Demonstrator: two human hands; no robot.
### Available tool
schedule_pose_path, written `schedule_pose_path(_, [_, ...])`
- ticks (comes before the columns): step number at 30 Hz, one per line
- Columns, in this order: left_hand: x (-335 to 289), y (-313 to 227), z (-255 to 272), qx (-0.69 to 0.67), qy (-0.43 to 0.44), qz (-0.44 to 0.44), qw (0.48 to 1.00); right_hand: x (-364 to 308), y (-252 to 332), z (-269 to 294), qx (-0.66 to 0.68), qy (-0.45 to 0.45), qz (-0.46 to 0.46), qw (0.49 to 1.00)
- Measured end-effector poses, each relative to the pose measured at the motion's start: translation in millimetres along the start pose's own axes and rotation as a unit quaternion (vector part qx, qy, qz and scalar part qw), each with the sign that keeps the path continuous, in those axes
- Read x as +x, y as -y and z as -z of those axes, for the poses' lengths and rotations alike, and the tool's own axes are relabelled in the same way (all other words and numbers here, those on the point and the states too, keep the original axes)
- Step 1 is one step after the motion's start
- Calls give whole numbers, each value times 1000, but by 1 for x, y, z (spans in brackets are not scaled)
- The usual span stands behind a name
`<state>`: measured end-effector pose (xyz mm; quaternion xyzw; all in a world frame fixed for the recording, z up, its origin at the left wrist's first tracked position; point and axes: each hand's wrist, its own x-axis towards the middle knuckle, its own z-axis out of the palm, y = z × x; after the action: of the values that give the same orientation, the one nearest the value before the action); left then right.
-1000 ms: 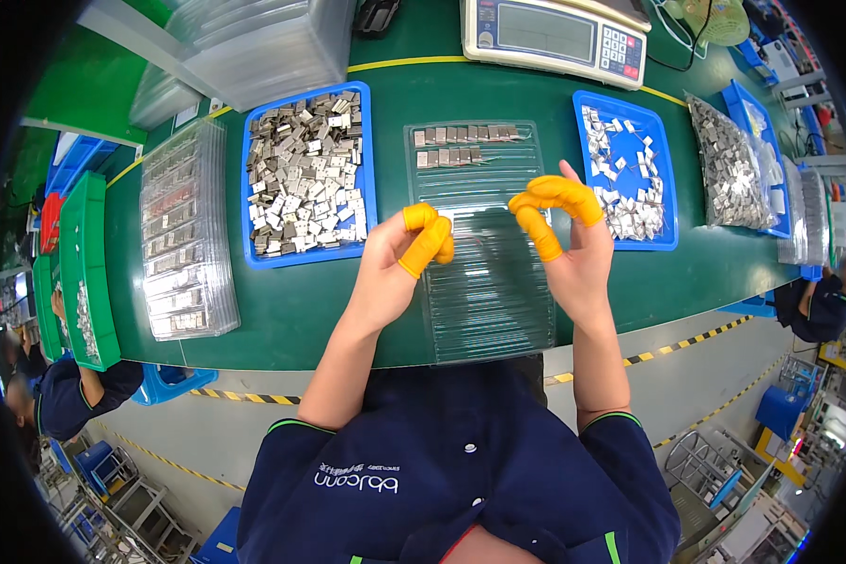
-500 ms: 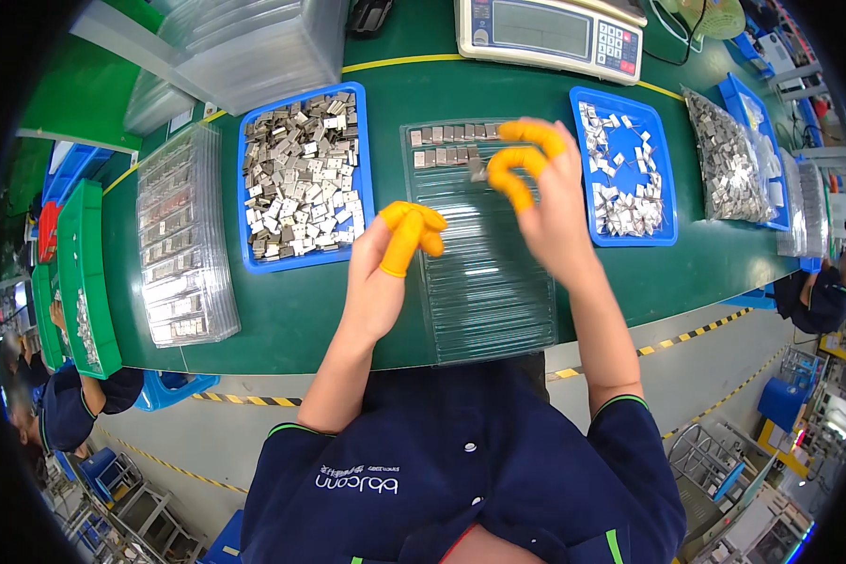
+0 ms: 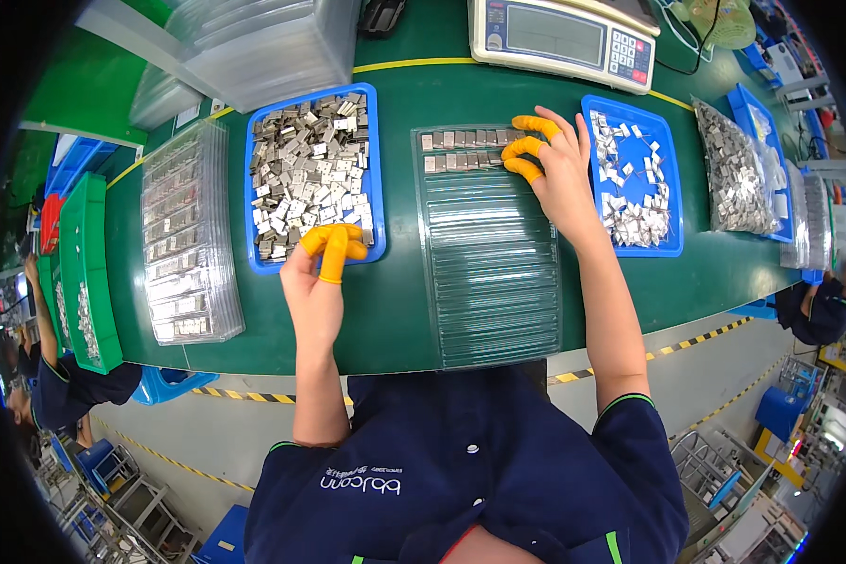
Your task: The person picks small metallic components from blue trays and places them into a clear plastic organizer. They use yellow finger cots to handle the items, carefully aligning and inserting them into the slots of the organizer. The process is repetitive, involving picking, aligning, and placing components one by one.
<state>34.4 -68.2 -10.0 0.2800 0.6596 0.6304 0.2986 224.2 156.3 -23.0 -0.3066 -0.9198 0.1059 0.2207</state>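
Observation:
Yellow finger cots cover the thumb and two fingers of each hand. My right hand [image 3: 559, 174] is at the far part of a clear ribbed plastic tray [image 3: 493, 282]. Its thumb and finger close on a small metal part at the right end of the second row; the fingertips partly hide it. Two rows of small metal parts [image 3: 461, 162] lie along the tray's far end. My left hand [image 3: 318, 282] is over the near edge of a blue tray [image 3: 377, 169] heaped with loose metal parts [image 3: 315, 169]. Its covered fingers are drawn together, and what lies between them is hidden.
On the right stands a blue tray [image 3: 679, 188] of white-and-silver pieces, beside a bag of metal parts [image 3: 735, 174]. Filled clear trays [image 3: 190, 244] are stacked at left, near a green bin [image 3: 89, 273]. A scale [image 3: 564, 42] and clear plastic trays [image 3: 263, 47] stand at the back.
My left hand has moved left, from the clear tray's edge to the blue tray of metal parts. My right hand stays by the second row, where a part now lines up with the others.

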Motion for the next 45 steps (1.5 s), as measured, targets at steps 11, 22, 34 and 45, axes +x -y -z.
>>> schedule_pose_path(11, [45, -6, 30, 318, -54, -51, 945, -17, 91, 95, 895, 104, 86, 426])
schedule_pose_path(22, [60, 10, 15, 562, -64, -147, 811, -34, 130, 126, 910, 157, 189, 335])
schedule_pose_path(34, [62, 15, 11, 600, -85, -202, 769, -27, 78, 120, 639, -21, -9, 769])
schedule_pose_path(45, [59, 9, 11, 476, -41, -174, 861, -54, -73, 53, -50, -72, -348, 933])
